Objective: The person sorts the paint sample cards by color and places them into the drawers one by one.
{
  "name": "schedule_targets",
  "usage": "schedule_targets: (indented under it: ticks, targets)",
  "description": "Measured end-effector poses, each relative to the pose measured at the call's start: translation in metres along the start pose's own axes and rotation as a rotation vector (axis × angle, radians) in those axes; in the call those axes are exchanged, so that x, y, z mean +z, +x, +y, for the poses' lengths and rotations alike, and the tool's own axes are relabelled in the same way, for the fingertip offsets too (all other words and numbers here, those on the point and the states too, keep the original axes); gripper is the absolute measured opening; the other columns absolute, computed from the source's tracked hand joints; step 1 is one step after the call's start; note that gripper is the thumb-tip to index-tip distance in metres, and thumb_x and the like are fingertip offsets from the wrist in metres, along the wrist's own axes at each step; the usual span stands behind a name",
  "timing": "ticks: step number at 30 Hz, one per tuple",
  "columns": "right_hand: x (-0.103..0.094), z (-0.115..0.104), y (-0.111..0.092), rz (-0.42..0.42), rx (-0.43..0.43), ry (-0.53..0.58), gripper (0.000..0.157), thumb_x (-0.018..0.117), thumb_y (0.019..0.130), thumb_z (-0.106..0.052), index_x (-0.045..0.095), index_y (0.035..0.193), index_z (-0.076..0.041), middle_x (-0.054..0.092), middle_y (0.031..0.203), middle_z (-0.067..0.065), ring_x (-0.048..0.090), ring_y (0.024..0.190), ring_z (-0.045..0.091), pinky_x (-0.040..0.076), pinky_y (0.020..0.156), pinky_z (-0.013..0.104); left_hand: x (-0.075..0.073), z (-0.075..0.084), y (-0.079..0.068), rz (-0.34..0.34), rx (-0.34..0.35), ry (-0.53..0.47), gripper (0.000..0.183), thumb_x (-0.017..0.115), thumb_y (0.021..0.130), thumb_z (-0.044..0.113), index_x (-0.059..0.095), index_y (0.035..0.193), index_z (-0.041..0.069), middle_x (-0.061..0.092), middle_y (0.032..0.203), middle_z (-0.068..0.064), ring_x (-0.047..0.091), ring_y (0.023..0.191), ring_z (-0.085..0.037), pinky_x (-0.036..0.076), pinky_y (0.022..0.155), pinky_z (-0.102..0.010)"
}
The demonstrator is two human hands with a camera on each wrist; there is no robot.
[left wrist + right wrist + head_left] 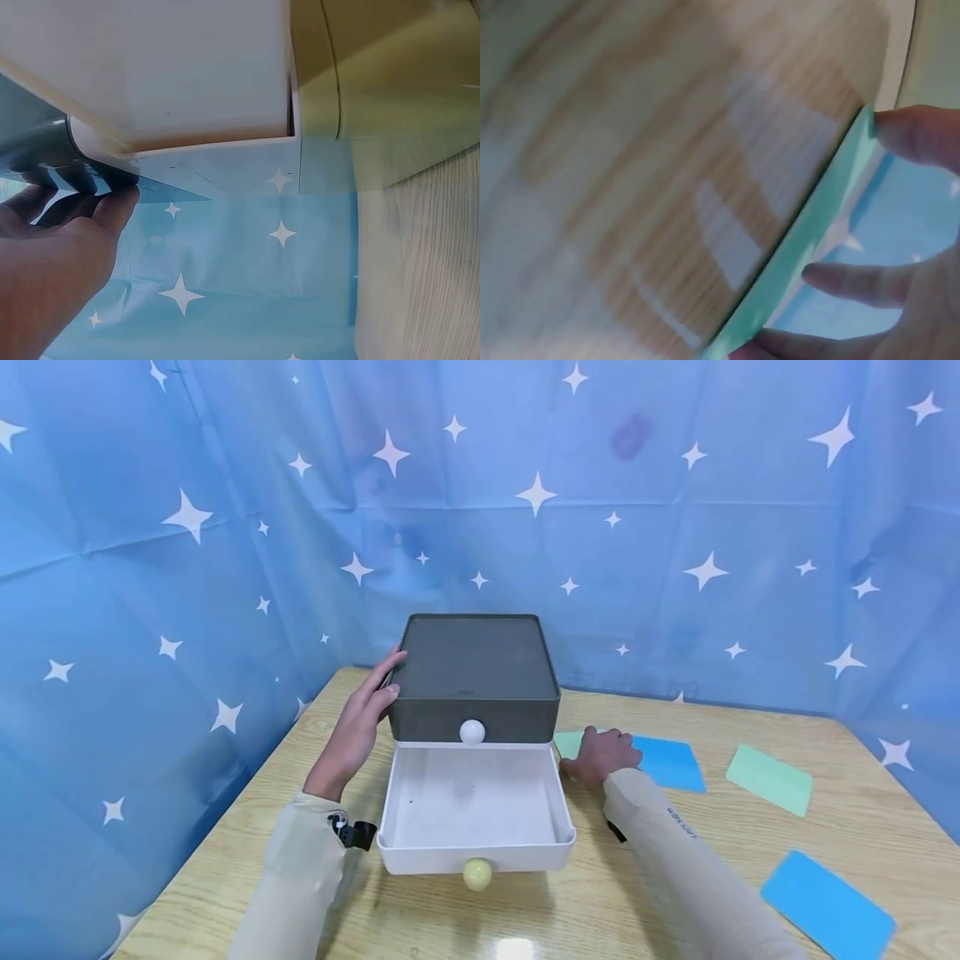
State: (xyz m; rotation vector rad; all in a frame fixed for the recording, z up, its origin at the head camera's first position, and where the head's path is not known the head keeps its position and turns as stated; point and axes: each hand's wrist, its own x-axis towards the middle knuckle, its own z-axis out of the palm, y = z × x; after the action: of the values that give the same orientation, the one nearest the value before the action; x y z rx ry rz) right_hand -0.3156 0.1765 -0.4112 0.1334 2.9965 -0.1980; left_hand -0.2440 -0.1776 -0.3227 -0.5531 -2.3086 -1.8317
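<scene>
A two-drawer box stands on the table, with a dark grey upper part (474, 660) and a white lower drawer (476, 858) pulled out toward me. The upper drawer has a white round knob (472, 732); the lower one has a pale yellow-green knob (477, 874). My left hand (351, 732) rests against the box's left side, fingers along its upper edge. To the right of the box, my right hand (602, 757) touches a light green card (567, 743) on the table. In the right wrist view, its thumb and fingertips meet the card (802, 240) at spread-apart places.
A blue card (670, 763) lies just right of my right hand. Farther right are another green card (770, 779) and another blue card (828, 906). A blue star-patterned cloth (480, 527) hangs behind the wooden table (637, 710).
</scene>
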Motion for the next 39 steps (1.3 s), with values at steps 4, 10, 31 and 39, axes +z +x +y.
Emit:
schedule_targets:
  ticks: [4, 10, 31, 39]
  targets:
    - [-0.007, -0.002, -0.004, -0.023, -0.006, 0.0, 0.075, 0.063, 0.087, -0.053, 0.05, 0.141, -0.002, 0.058, 0.126, 0.03, 0.053, 0.115, 0.049, 0.051, 0.085, 0.063, -0.001, 0.0, 0.0, 0.0, -0.005, 0.004, 0.051, 0.033, 0.109, 0.034, 0.029, 0.159, 0.028, 0.01, 0.17, 0.015, 0.011, 0.159, -0.018, 0.021, 0.126, -0.056]
    - [-0.028, -0.002, -0.021, 0.017, -0.084, 0.015, 0.079, 0.065, 0.086, -0.049, 0.045, 0.145, -0.001, 0.054, 0.128, 0.033, 0.053, 0.112, 0.052, 0.053, 0.083, 0.063, -0.003, 0.0, 0.001, 0.015, -0.003, 0.009, 0.051, 0.032, 0.109, 0.035, 0.029, 0.159, 0.029, 0.011, 0.169, 0.017, 0.012, 0.158, -0.017, 0.021, 0.126, -0.055]
    - [-0.083, 0.02, -0.124, 0.353, -0.489, 0.149, 0.048, 0.058, 0.093, -0.034, 0.058, 0.134, -0.01, 0.06, 0.137, 0.021, 0.054, 0.119, 0.046, 0.05, 0.079, 0.058, -0.005, 0.0, 0.001, 0.004, 0.018, 0.003, 0.051, 0.032, 0.109, 0.033, 0.028, 0.16, 0.027, 0.009, 0.171, 0.012, 0.011, 0.158, -0.016, 0.02, 0.127, -0.055]
    - [-0.092, 0.022, -0.162, 0.472, -0.725, 0.141, 0.048, 0.069, 0.085, -0.029, 0.061, 0.13, -0.014, 0.061, 0.138, 0.015, 0.058, 0.118, 0.034, 0.051, 0.087, 0.054, -0.002, 0.0, 0.001, -0.001, 0.012, -0.01, 0.051, 0.032, 0.109, 0.033, 0.028, 0.16, 0.026, 0.009, 0.17, 0.013, 0.01, 0.159, -0.016, 0.02, 0.127, -0.055]
